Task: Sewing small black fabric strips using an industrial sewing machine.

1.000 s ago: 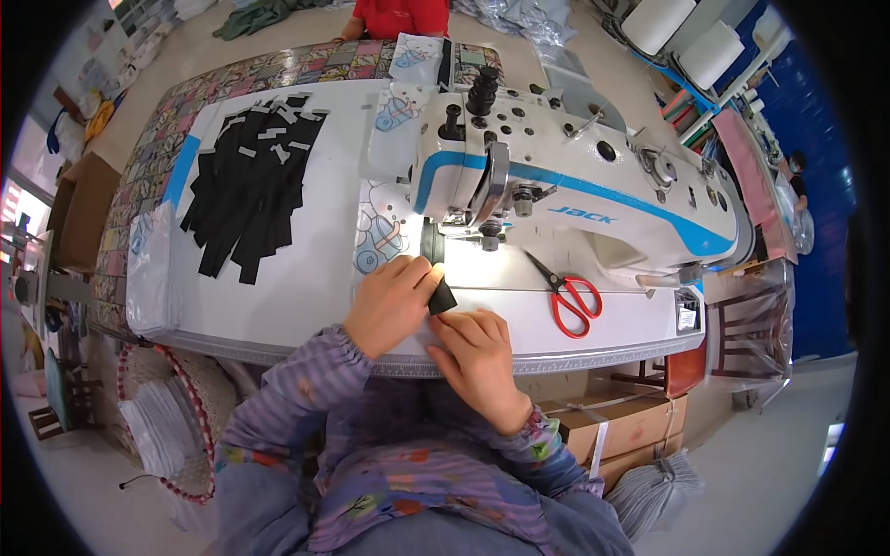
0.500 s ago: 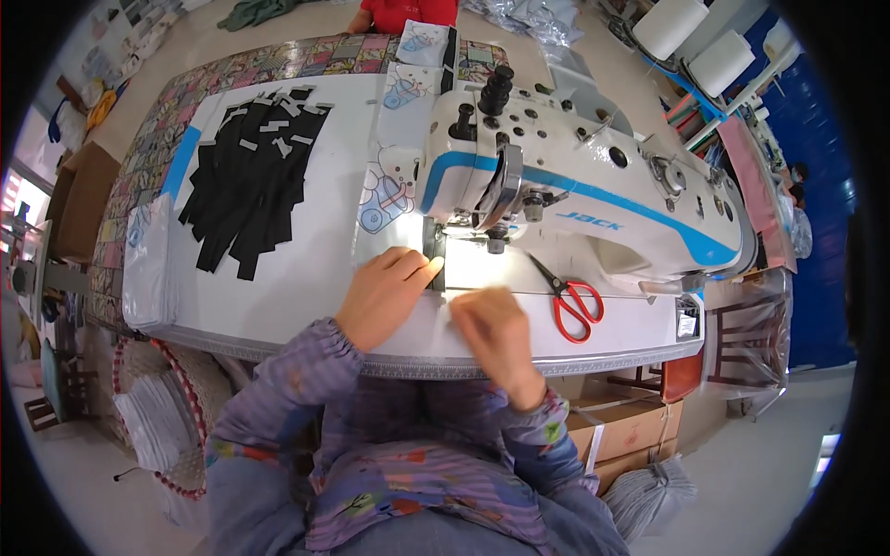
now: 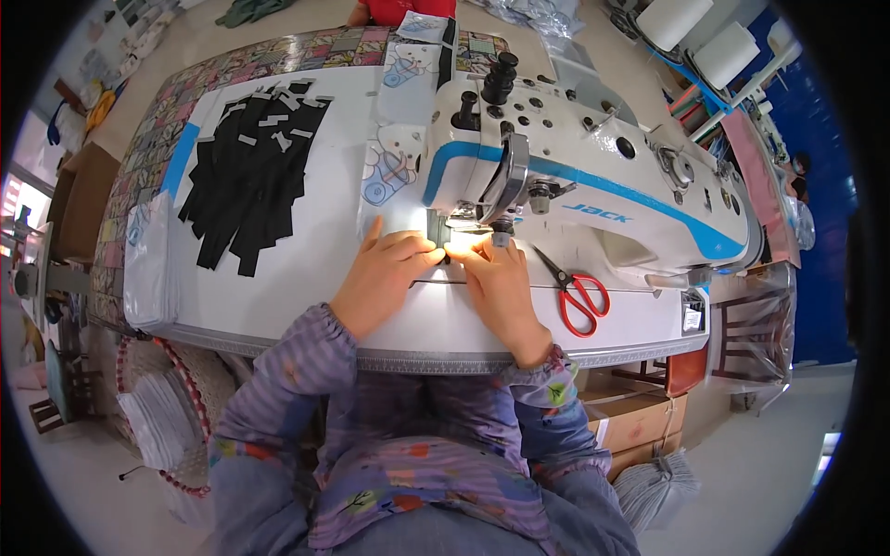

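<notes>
A black strip (image 3: 439, 226) lies under the lit needle area of the white and blue sewing machine (image 3: 593, 199). My left hand (image 3: 387, 278) pinches the strip's near end from the left, thumb and forefinger together. From the right, my right hand (image 3: 497, 289) grips the same end, its fingertips close to the left ones. Beyond my left hand, a chain of white printed fabric pieces (image 3: 391, 167) runs back along the machine's left side. The strip's lower end is partly hidden by my fingers.
Red-handled scissors (image 3: 580, 301) lie right of my right hand. A pile of black strips (image 3: 252, 176) covers the table's left part, near a stack of white pieces (image 3: 151, 264). Thread cones (image 3: 723, 57) stand at the back right. A person in red (image 3: 400, 9) is across the table.
My right hand has moved up and left from the table's front to the strip beside my left hand. The left hand has shifted slightly, its forefinger now raised.
</notes>
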### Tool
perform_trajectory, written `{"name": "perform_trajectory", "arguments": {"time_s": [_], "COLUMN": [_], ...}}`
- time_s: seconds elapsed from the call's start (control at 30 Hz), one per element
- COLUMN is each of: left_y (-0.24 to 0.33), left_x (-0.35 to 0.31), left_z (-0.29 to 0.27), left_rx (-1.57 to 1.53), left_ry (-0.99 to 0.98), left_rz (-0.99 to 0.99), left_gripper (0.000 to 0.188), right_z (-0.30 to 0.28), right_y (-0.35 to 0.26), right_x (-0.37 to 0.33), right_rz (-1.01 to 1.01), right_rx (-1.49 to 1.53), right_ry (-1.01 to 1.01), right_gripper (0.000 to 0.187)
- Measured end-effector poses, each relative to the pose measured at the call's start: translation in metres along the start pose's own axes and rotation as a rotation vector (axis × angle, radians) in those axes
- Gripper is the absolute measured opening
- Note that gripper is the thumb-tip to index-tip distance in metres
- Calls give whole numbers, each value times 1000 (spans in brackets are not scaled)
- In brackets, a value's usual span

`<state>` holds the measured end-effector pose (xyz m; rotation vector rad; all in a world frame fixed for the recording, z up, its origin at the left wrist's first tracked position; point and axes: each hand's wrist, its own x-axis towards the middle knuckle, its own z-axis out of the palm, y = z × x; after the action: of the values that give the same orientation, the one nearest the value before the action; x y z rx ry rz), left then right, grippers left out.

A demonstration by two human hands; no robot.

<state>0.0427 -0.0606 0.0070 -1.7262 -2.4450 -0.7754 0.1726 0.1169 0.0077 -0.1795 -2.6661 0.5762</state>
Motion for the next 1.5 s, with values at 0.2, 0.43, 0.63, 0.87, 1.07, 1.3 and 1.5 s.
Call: {"name": "perform_trajectory", "arguments": {"time_s": [0.2,0.43,0.63,0.87,1.07,1.3,1.5], "left_y": [-20,-35,-46,-39,-46,-39,-145], "left_x": [14,31,42,35,38,28,-32], "left_z": [5,9,14,13,17,-12,-106], "left_rx": [-41,-78,-60,-106,-48,28,436], "left_ry": [11,0,23,47,36,306,546], "left_rz": [50,54,59,49,12,57,-666], "left_gripper": [34,33,27,24,19,21,18], "right_z": [-2,-33,-46,-43,-51,-50,-52], "right_y": [1,15,16,15,17,0,-11], "right_x": [7,23,30,28,24,4,-24], "right_rz": [-54,207,221,233,201,266,354], "right_rx": [11,348,137,175,195,304,403], "right_ry": [79,331,254,275,254,172,112], "right_gripper": [22,15,11,10,13,12,8]}}
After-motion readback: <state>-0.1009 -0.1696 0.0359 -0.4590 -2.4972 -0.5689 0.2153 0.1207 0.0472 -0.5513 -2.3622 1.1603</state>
